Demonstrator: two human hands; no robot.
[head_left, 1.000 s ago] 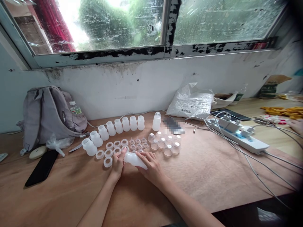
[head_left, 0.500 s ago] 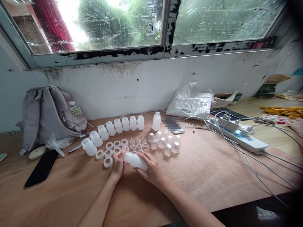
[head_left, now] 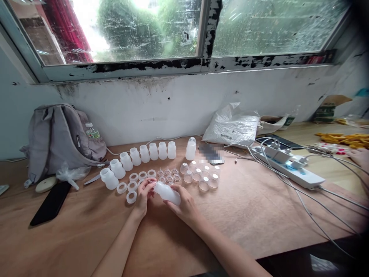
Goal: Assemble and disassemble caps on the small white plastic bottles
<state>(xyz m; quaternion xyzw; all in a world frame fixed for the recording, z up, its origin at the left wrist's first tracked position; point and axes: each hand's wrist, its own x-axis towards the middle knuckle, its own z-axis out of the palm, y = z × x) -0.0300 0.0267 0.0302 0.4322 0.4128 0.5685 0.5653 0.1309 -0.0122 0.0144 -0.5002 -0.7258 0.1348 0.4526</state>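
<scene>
My right hand [head_left: 184, 206] grips a small white plastic bottle [head_left: 168, 193], held on its side just above the wooden table [head_left: 245, 215]. My left hand [head_left: 143, 198] has its fingertips at the bottle's mouth; whether they pinch a ring there I cannot tell. Just beyond my hands lie several white screw rings [head_left: 132, 187], small clear nipples [head_left: 168, 175] and clear domed caps [head_left: 201, 177]. A curved row of several open white bottles [head_left: 140, 158] stands behind them, and one capped bottle [head_left: 190, 148] stands at the row's right end.
A grey backpack [head_left: 56, 140] with a water bottle leans on the wall at left, near a black phone [head_left: 51, 203]. A white plastic bag [head_left: 235, 126], a power strip [head_left: 290, 167] with trailing cables and yellow items [head_left: 347, 139] lie at right. Another person's hand [head_left: 359, 156] shows at the right edge.
The bottle has been lifted slightly and tilted, and my left fingers have shifted around its mouth. The view has moved a little.
</scene>
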